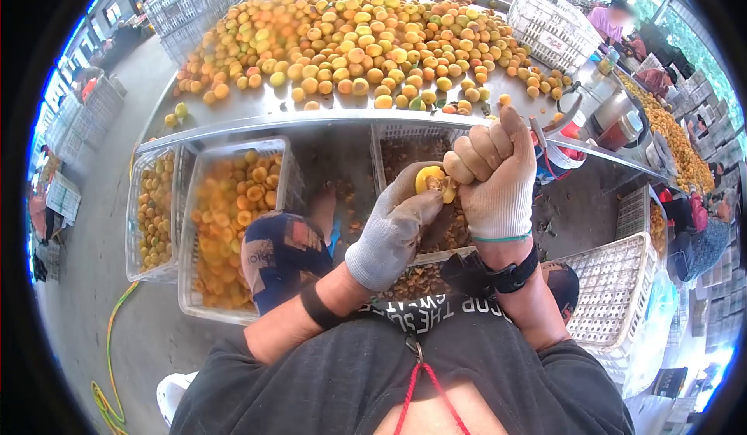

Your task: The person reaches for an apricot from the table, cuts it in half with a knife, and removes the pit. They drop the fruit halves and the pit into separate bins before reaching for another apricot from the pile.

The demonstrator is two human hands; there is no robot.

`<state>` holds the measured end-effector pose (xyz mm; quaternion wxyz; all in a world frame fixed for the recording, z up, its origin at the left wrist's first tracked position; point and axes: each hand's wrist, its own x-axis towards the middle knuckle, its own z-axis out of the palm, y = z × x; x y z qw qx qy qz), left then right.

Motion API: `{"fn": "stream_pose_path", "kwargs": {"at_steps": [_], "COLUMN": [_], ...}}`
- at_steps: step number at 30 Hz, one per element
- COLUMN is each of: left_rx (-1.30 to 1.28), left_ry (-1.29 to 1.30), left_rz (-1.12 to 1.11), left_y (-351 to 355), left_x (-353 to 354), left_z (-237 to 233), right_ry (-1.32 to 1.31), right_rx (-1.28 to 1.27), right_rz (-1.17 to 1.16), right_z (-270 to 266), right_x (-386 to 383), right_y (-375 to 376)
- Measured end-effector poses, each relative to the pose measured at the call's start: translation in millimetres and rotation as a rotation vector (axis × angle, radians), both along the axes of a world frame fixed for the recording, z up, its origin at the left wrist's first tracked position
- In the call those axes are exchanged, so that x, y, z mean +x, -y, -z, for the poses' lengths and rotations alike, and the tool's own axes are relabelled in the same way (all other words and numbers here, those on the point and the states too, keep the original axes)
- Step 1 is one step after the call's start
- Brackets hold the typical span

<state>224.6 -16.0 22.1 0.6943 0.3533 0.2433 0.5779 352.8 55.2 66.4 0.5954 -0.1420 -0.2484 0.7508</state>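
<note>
Both my hands wear pale, stained gloves and meet at chest height. In my left hand (pixel 401 221) is a yellow apricot (pixel 430 178), split open, with its brownish inside showing toward the right hand. My right hand (pixel 494 178) is closed in a fist beside the fruit, its fingers curled; whatever it grips is too small or hidden to name. Beyond the hands, a big pile of orange and yellow apricots (pixel 358 42) covers the metal table (pixel 257 116). Under the hands sits a crate (pixel 405 133) with brownish bits.
At the lower left stand a crate of apricot halves (pixel 233 225) and a narrower crate of apricots (pixel 156 213). An empty white crate (pixel 611 291) is at the right. A curved metal hook (pixel 566 116) and containers line the table's right end. Other people sit farther right.
</note>
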Motion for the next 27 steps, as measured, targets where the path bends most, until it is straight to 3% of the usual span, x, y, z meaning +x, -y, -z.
{"fn": "stream_pose_path", "kwargs": {"at_steps": [2,8,9,12,15,21,23,24,27], "left_rx": [0.002,-0.027,-0.059,-0.139,-0.107,-0.005,0.167,0.211,0.466], "left_ry": [0.010,0.071,0.094,0.018,-0.038,0.072,-0.056,-0.236,-0.763], "left_rz": [0.002,0.025,0.030,-0.031,-0.010,-0.156,-0.245,-0.335,-0.534], "left_y": [1,-4,-5,-4,-1,-8,-15,-14,-17], "left_x": [1,-2,-2,-2,-5,13,18,17,15], "left_z": [-4,-6,-7,-8,-15,-4,17,15,16], "right_ry": [-0.021,-0.092,-0.095,0.120,0.155,0.082,0.101,0.158,0.121], "right_rx": [-0.159,-0.223,-0.216,0.181,0.276,0.120,0.138,0.066,0.027], "right_rz": [0.017,0.031,0.033,0.245,0.230,0.135,0.062,0.138,-0.022], "right_z": [-2,4,3,-13,-17,-1,-2,-8,-5], "right_x": [0,1,1,-5,-7,-8,-5,-12,-4], "right_y": [-3,-16,-16,-2,1,-7,-10,-5,-16]}}
